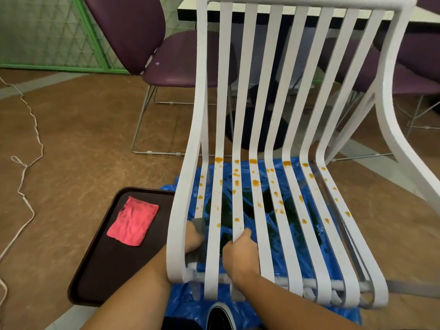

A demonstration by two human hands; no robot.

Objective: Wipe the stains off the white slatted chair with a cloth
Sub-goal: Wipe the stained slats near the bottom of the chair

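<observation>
clearly chair (259, 229) slats speckled orange.

- White slatted chair (201, 91): upright, seat facing the near side, with long slats curving from backrest into seat.
- Stains (256, 182): orange blobs and specks scattered over the seat slats, thickest at the far end.
- Cloth (132, 221): pink, lying flat on a dark tray (95, 270), left of the chair.

A slatted chair (201, 91) stands at centre on a plastic sheet (183, 306). To its left, a tray (95, 270) on the floor holds a cloth (133, 221). Behind are a table (190, 8) and, at left, a second chair (181, 65). A cord (42, 146) lies far left.
</observation>
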